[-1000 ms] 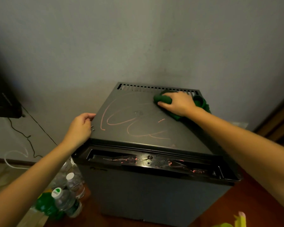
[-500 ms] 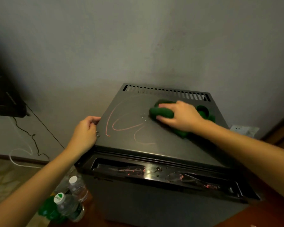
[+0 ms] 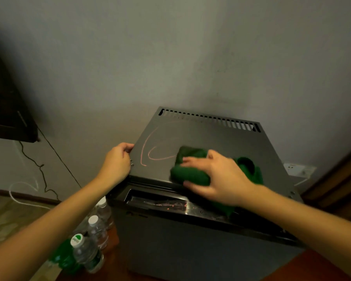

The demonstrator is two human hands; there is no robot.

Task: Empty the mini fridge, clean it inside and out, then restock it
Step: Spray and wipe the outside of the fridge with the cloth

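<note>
A grey mini fridge [image 3: 221,138] stands against the wall, seen from above, with pink curved marks [image 3: 148,153] on the left of its top. My right hand [image 3: 217,177] holds a bunched green cloth [image 3: 190,171] on the front part of the top, fingers over it and thumb at its near side. My left hand [image 3: 118,161] grips the top's left edge. Several clear water bottles [image 3: 95,228] with white caps stand on the floor left of the fridge.
A green item [image 3: 63,258] lies by the bottles. Dark furniture [image 3: 6,110] juts out at the left, with black and white cables [image 3: 37,175] hanging along the wall. A wall socket [image 3: 298,169] is right of the fridge, beside a wooden frame [image 3: 340,179].
My right hand has dragged the green cloth from the back of the top toward the front edge, wiping away part of the pink marks. The left hand has kept its hold.
</note>
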